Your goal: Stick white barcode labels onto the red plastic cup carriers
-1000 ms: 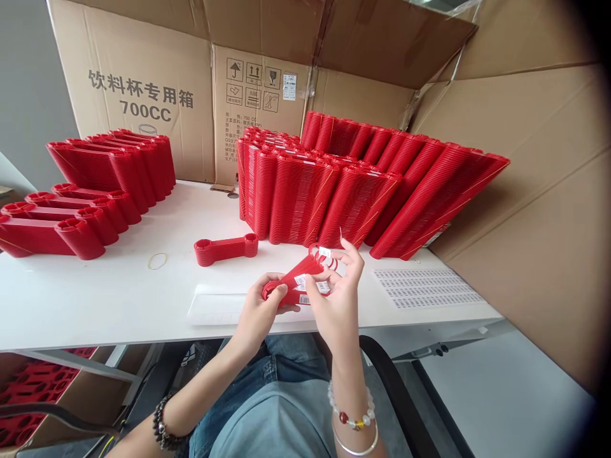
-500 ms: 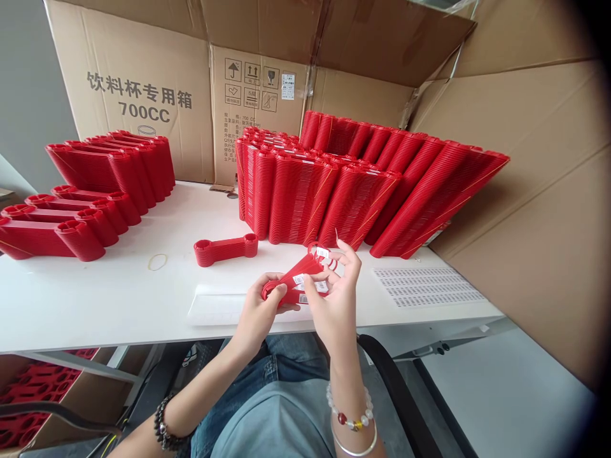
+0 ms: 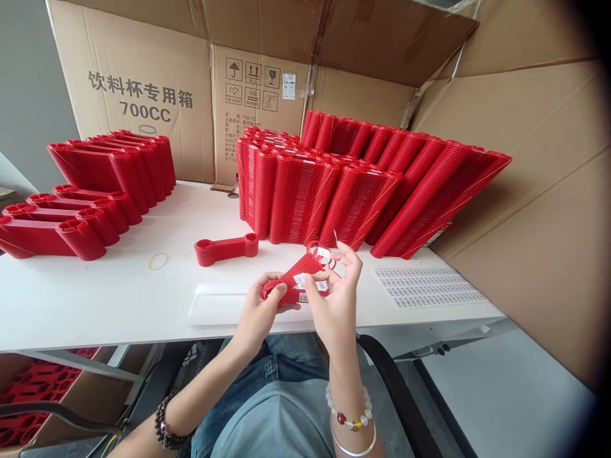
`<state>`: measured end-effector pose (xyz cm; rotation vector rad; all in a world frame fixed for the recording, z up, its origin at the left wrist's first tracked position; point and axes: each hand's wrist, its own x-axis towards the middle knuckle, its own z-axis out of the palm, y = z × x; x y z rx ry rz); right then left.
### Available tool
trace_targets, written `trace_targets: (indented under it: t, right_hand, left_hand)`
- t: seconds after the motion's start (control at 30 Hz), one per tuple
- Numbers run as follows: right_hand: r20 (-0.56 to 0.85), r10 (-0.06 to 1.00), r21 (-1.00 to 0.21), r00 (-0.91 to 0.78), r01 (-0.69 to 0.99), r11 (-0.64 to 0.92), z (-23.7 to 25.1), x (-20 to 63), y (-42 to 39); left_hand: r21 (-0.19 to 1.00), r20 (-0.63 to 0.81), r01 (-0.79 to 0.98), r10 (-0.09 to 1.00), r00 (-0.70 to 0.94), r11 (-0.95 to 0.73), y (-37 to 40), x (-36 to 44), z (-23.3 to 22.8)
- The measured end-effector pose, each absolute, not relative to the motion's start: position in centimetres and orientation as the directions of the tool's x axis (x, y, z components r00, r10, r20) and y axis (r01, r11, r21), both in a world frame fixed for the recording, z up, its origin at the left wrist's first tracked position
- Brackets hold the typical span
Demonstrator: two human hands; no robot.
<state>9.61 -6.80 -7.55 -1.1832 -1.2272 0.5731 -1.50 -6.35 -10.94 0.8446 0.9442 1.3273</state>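
My left hand is closed around one end of several flat red plastic strips with ring-shaped ends, fanned out above the table's front edge. Small white barcode labels show on the fanned strips. My right hand grips the fan's other side, its thumb pressed on a label and some fingers behind the strips. A small white sticker stands at the tip of its raised index finger. Just beyond my left hand lies a short stack of the same red pieces.
Tall red stacks stand at the back, and more red stacks at the left. A label sheet lies at right, and white sheets lie by my left hand. A rubber band lies on the table. Cardboard encloses the back.
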Motion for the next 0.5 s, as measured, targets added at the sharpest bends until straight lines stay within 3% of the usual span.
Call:
trace_targets:
  t: [0.5]
  right_hand:
    - [0.453, 0.845, -0.88, 0.285, 0.296, 0.371, -7.98, 9.54, -6.35]
  left_hand:
    - [0.911, -0.102, -0.402, 0.995, 0.011, 0.098, -6.28, -1.45, -11.01]
